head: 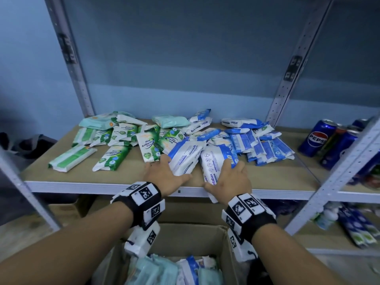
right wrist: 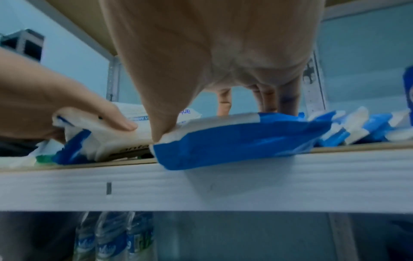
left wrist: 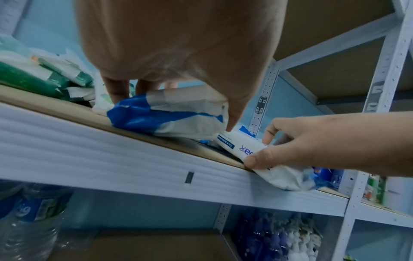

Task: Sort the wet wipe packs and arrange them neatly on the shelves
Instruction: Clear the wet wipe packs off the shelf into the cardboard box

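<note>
Gripping one blue-and-white wipe pack each, both hands work at the front edge of the shelf (head: 82, 185), lower centre of the head view. The left hand (head: 164, 175) has its fingers over the top of the left pack (head: 186, 156) and its thumb at the near end, so it pinches that pack. The right hand (head: 230, 179) lies curled over the right pack (head: 216, 161), thumb on the near end, which overhangs the shelf lip in the right wrist view.

Handling, as judged: the packs look like soft film pouches, light, pliable and somewhat slick; the film creases under the fingers. A hold across the flat body, thumb beneath and fingers on top, should serve better than the crimped end seals.

Surroundings: green packs (head: 115, 153) lie scattered at centre left of the head view, a loose heap of blue packs (head: 265, 147) at centre right, touching the right pack's far end. The two colours mingle at the middle, so any slide risks dragging neighbours. Pepsi cans (head: 316, 138) stand at the right edge on the adjoining shelf. A cardboard box (head: 218, 231) holding more packs sits below, bottom centre. Bottles appear on the lower level in the wrist views, though blur makes their kind uncertain.
</note>
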